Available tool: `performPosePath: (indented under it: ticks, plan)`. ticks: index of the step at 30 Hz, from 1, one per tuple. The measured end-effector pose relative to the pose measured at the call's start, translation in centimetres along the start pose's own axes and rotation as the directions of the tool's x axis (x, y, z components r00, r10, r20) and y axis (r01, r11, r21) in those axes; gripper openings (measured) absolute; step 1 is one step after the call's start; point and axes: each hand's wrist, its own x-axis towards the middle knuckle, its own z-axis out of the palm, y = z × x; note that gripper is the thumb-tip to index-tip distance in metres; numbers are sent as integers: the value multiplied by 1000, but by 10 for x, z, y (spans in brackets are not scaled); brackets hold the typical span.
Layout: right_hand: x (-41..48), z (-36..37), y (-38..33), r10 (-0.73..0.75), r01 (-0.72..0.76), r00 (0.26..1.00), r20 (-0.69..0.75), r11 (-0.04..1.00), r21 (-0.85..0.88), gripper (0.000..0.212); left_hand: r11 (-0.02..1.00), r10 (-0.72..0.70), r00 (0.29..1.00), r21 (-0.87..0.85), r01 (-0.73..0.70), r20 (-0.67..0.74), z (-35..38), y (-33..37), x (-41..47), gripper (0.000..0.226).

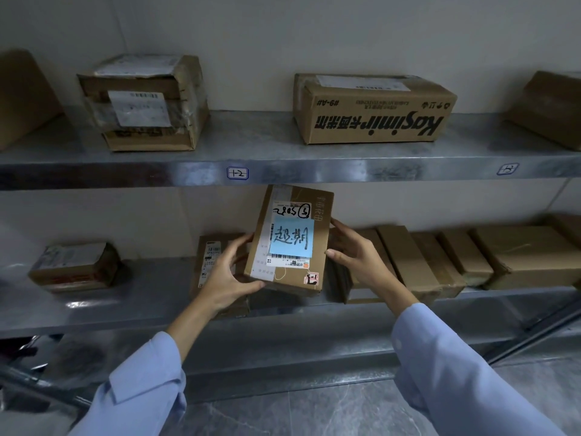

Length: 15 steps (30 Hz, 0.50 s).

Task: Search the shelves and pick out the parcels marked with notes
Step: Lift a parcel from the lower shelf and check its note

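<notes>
Mid-pick: marked parcel (292, 272) at centre of frame, blue note (291, 236) on its face, held tilted just above the lower shelf (125, 309). Gripped at both side edges by left hand (226, 272) and right hand (355, 253). Next, likely: draw clear of the neighbouring boxes (408, 259), set aside, then check the remaining shelves.

A grey wall (314, 33) backs the upper shelf (251, 136). On it, from left to right, stand a plain brown box (22, 96) cut off by the frame, a heavily taped box (144, 103) with a white label on its front, a long Kasimir carton (374, 111) with its print upside down, and another brown box (550, 108) at the right edge. A shelf tag (237, 173) reading 1-2 is stuck on the front lip. On the lower shelf (151, 284), a small labelled box (75, 267) sits far left, and a row of brown boxes (424, 259) lies side by side to the right. Grey marbled floor tiles (314, 413) lie nearest.
</notes>
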Motion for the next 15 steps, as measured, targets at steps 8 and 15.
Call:
performPosePath:
  ticks: [8,15]
  plan:
    - [-12,16,-2,8,-5,998,-61,999,50,48,1000,27,999,14,-26,-40,3,-5,-1,93]
    - [-23,30,-5,78,-58,992,-100,981,186,43,1000,16,999,-3,-16,-41,6,-5,-4,90]
